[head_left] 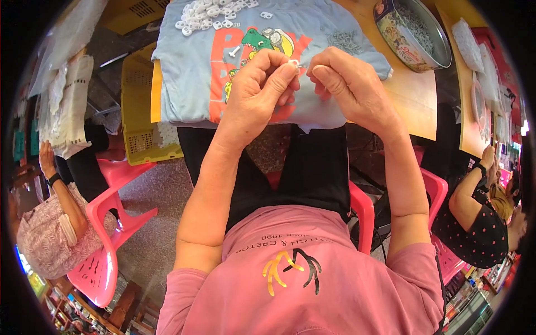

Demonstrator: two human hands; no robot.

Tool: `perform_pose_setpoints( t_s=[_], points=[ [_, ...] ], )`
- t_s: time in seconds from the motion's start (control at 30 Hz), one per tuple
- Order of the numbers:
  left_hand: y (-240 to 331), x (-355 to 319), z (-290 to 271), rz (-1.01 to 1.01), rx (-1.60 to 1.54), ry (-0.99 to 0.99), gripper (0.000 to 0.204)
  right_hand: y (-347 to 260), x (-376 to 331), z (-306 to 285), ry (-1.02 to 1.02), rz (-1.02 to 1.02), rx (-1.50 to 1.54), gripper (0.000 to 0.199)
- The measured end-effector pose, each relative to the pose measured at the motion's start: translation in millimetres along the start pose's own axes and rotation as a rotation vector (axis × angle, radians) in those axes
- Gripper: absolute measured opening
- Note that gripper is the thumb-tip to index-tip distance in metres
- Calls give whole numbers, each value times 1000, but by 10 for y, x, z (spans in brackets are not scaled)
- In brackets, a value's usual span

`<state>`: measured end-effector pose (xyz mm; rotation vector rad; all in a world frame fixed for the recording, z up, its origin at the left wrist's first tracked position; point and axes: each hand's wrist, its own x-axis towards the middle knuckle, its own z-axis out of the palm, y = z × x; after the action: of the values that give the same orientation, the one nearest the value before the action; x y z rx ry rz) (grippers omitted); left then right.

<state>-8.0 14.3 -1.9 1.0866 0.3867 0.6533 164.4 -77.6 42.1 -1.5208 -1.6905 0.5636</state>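
Above a grey-blue printed cloth, my two hands work close together. Thumb and forefinger of my left hand are closed on a small white plastic piece. My right hand is just to its right, fingers curled and thumb pressed in. A thin grey metal bit shows between the hands; what the right fingers hold is hidden. On the cloth left of my hands lies a white peg-like piece. Several similar small white plastic pieces are heaped at the far left, and small metal parts lie to the right.
An oval tin of metal parts stands on the yellow table at the far right. A yellow crate is left of the table. Pink chairs and other people are on both sides.
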Motion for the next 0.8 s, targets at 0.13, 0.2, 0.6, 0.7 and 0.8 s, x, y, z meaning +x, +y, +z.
perform_pose_setpoints(
  t_s=[0.13,0.2,0.6,0.7,0.8],
  points=[
    [13,-14,17,17,91,6,13,12,26,-27,-13,-97,-139,14],
    [27,-24,28,18,139,12,13,8,58,-39,-10,-191,-273,12],
    [30,-61,71,44,253,34,10,43,66,31,-72,-132,-82,12],
    [25,-67,63,39,226,59,10,16,86,74,-68,-120,-62,11],
    [49,-62,65,25,186,58,10,28,99,77,-51,-108,-94,14]
  ],
)
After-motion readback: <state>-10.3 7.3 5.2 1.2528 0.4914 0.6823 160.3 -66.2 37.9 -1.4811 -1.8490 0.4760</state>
